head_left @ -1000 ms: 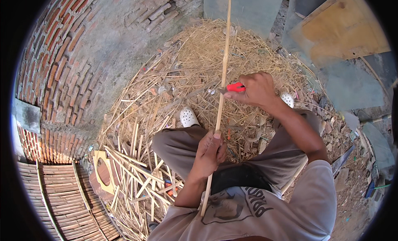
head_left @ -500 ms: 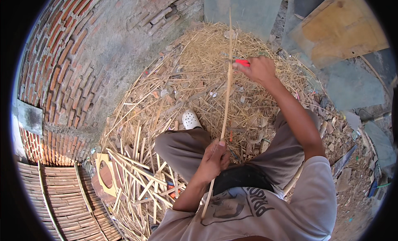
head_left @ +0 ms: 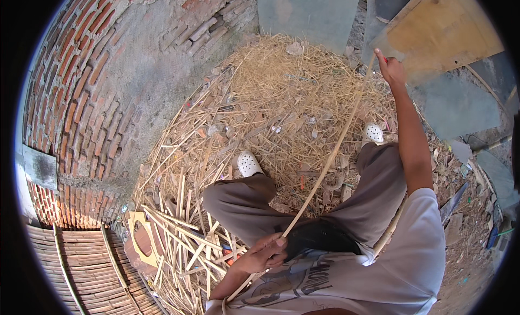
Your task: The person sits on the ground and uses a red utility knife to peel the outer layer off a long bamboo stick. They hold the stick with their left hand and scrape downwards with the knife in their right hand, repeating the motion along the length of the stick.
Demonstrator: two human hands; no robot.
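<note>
Seated on the ground in front of me, with knees bent and apart, a person holds a long, thin wooden strip [head_left: 319, 187] that slants from the left side of the lap up to the far right. The left hand [head_left: 265, 252] is closed around its lower part, just above the light shirt [head_left: 379, 266], and the near end runs on past that hand over the cloth. The right hand [head_left: 392, 70], its arm stretched well out, grips a red tool [head_left: 385, 59] right by the strip's far end; most of that tool is hidden, and I cannot tell whether the thumb presses on the wood. Between the two hands the strip passes above a black cloth [head_left: 330, 239] in the lap and the brown trousers [head_left: 238, 206]. Two white shoes with holes [head_left: 249, 164] rest on ground strewn with straw-like shavings [head_left: 271, 71]. Beside the left knee lies a jumble of pale sticks [head_left: 181, 222], and next to it a yellow board [head_left: 147, 259] with a cut-out hole. Further left are a bamboo rack [head_left: 81, 261] and a worn brick wall [head_left: 135, 98]; a tan panel [head_left: 444, 33] stands among grey sheets [head_left: 460, 106] behind the right hand.
</note>
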